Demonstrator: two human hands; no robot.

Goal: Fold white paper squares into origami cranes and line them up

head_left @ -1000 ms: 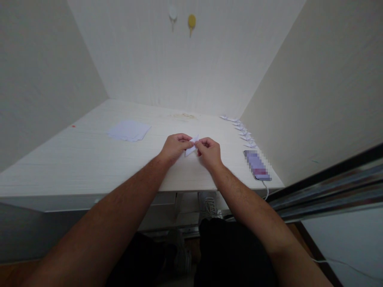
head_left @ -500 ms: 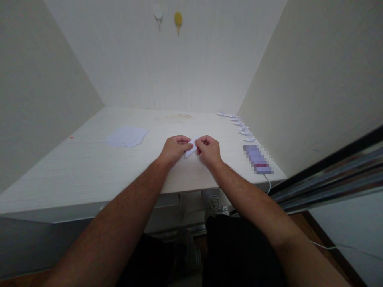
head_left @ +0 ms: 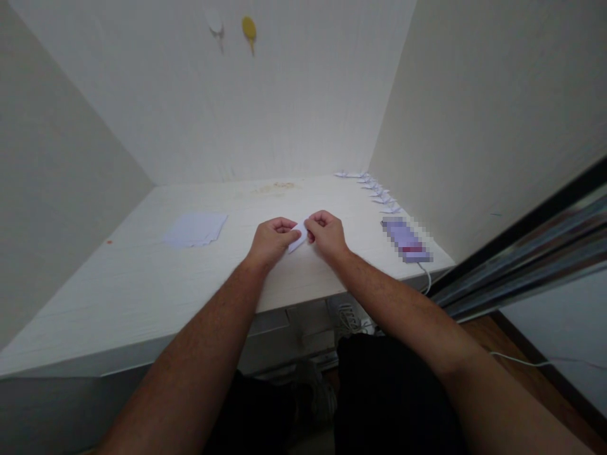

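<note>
A small folded white paper (head_left: 298, 239) is held just above the white desk, slanting between my two hands. My left hand (head_left: 272, 243) pinches its left side between thumb and fingers. At its upper right, my right hand (head_left: 328, 235) grips the paper with thumb and forefinger, the other fingers curled. The fingertips hide part of the folds.
On the white desk (head_left: 128, 291), a stack of white sheets (head_left: 196, 229) lies at the left. Several small folded paper pieces (head_left: 379, 193) line the right wall. A pixelated phone-like object (head_left: 406, 240) with a white cable (head_left: 429, 278) lies at the right.
The camera view has tilted and turned slightly, so the desk and wall items appear shifted. Both hands keep their hold on the folded paper, with little change in the fingers.
</note>
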